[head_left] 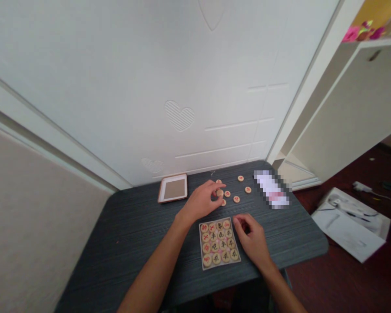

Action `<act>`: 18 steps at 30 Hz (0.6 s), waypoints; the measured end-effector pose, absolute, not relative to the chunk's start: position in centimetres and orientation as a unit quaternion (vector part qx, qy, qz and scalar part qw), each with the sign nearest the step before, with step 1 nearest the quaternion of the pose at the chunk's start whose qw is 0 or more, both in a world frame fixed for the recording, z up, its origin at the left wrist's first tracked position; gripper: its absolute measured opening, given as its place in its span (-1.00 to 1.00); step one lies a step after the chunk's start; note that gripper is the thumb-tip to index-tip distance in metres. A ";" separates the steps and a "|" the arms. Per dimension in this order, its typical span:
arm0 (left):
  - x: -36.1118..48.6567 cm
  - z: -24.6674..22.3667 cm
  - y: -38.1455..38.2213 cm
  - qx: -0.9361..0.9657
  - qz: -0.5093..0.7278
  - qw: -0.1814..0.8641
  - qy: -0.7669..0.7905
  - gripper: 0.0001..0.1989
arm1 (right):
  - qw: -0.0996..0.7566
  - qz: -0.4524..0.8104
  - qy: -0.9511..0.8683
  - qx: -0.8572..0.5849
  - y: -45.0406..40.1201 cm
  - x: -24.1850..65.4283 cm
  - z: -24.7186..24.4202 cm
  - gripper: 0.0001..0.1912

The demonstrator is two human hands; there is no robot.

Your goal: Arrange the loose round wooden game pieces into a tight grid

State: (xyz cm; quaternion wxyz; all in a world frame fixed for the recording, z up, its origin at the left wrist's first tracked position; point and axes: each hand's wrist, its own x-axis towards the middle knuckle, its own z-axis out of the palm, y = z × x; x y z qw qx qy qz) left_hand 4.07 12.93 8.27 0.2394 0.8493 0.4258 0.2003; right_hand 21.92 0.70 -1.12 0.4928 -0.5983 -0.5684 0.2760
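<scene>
My left hand (200, 201) reaches over the loose pieces beyond the tray, thumb and fingers closed around a round wooden Chinese chess piece (219, 193). Several more discs with red characters lie around it, among them one piece (236, 199) to the right and another piece (240, 178) farther back. Nearer to me is a square clear tray (202, 263) with rows of chess pieces, some marked red and some black. Beside the tray's right edge rests my right hand (253, 239), its fingers curled in; whatever they may hold is hidden.
A square box lid (172, 188) with a brown-framed edge lies at the table's back left. At the back right is a blurred-out pale object (271, 189). The dark table (133, 234) meets a white panel (143, 87) behind. An open white box (352, 221) stands on the floor, right.
</scene>
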 end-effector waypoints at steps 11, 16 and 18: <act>1.3 6.8 5.2 0.724 0.383 0.453 0.352 -0.94 | 0.505 0.309 -0.534 -0.603 0.7 22.1 -1.8 -0.69; 1.0 6.3 4.5 0.764 0.363 0.380 0.375 -0.95 | 0.507 0.317 -0.562 -0.571 0.1 21.8 -0.9 -0.73; 0.9 6.0 4.6 0.779 0.345 0.360 0.380 -0.93 | 0.500 0.293 -0.591 -0.561 0.0 21.8 -0.3 -0.76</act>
